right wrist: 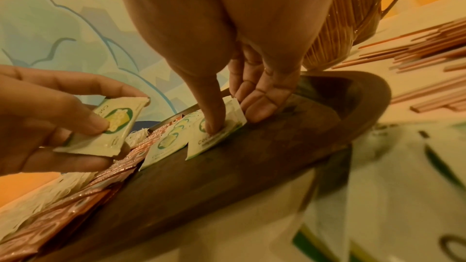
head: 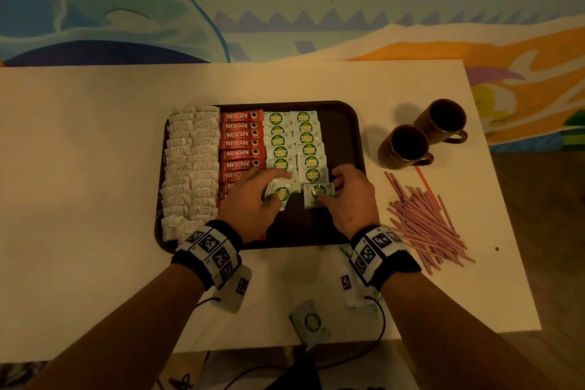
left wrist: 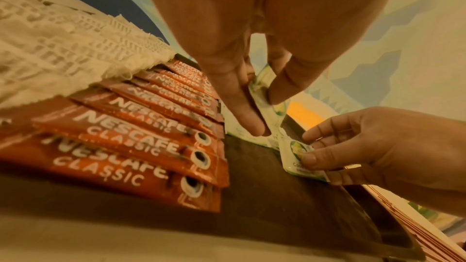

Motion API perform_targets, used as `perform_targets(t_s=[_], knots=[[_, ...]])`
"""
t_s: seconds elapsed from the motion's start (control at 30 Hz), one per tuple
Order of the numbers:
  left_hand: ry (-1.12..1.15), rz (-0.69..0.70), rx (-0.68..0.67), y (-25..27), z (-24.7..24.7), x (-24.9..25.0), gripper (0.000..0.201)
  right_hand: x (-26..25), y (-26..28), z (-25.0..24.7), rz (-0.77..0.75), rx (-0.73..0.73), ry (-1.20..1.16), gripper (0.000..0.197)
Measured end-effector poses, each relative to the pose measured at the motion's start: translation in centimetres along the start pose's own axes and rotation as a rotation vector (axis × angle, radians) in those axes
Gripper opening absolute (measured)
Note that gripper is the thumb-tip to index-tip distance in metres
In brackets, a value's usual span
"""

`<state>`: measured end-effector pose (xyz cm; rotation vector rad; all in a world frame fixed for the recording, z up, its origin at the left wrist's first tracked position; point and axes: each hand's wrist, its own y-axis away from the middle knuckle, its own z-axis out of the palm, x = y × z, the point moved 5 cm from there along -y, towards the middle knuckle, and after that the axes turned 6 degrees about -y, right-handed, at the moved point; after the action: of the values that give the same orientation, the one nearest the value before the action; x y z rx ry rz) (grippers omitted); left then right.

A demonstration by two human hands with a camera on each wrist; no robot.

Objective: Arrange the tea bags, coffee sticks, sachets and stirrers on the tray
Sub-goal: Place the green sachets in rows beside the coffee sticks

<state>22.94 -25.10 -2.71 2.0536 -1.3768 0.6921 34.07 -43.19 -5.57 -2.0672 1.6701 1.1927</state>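
Note:
On the dark brown tray (head: 345, 123) lie a column of white tea bags (head: 193, 161), a column of red coffee sticks (head: 240, 144) and two columns of green-and-white sachets (head: 294, 142). My left hand (head: 272, 196) pinches one sachet (left wrist: 262, 95) between thumb and fingers, lifted just above the foot of the left sachet column. My right hand (head: 329, 191) holds another sachet (right wrist: 219, 132) flat on the tray below the right column, thumb on top and fingers curled at its far edge. A loose pile of pink stirrers (head: 421, 222) lies on the table right of the tray.
Two brown mugs (head: 405, 146) stand on the table beyond the tray's right rim. A loose sachet (head: 308, 323) lies near the table's front edge between my forearms, and others sit under my right wrist. The tray's right strip and front part are bare.

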Motion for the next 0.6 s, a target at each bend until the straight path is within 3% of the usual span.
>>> perform_targets(t_s=[0.17,0.23,0.37,0.6], knots=[[0.097,-0.083,0.084,0.1,-0.4,-0.5,0.016,0.0,-0.2,0.0,-0.004,-0.004,0.017,0.057],[0.128,-0.113,0.093,0.4,-0.7,-0.7,0.018,0.1,-0.2,-0.1,0.005,-0.002,0.016,0.058],[0.171,-0.098,0.043,0.8,-0.6,-0.3,0.043,0.4,-0.2,-0.1,0.015,0.000,0.012,0.059],[-0.033,-0.111,0.063,0.7,0.6,-0.6,0.026,0.0,-0.5,0.3,-0.002,0.000,0.009,0.056]])
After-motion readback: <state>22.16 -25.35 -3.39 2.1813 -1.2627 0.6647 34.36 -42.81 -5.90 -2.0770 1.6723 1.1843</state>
